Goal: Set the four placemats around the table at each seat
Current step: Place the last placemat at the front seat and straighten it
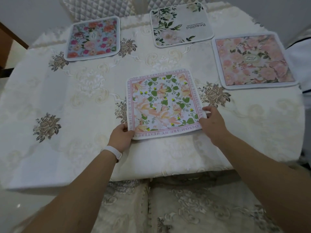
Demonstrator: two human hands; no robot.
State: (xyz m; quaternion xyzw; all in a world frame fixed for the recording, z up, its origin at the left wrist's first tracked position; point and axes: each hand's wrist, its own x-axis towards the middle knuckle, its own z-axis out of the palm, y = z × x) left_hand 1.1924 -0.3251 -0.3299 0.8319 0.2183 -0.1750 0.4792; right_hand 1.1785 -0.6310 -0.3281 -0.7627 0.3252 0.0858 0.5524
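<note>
Left hand (122, 135) and right hand (212, 122) each had a pinch grip on a near corner of the leaf placemat (164, 105), near side of worktop (67, 106). Blue placemat (93, 38), white placemat (180, 24) and pink placemat (254, 60) lay beyond.

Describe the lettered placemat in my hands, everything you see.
The lettered placemat is square, soft-looking cloth with rounded corners: peach flowers, green leaves, pink-lined border of printed words. It lies about flat on the cream tablecloth toward the near side. The left hand pinches its near left corner, the right hand its near right corner.
</note>
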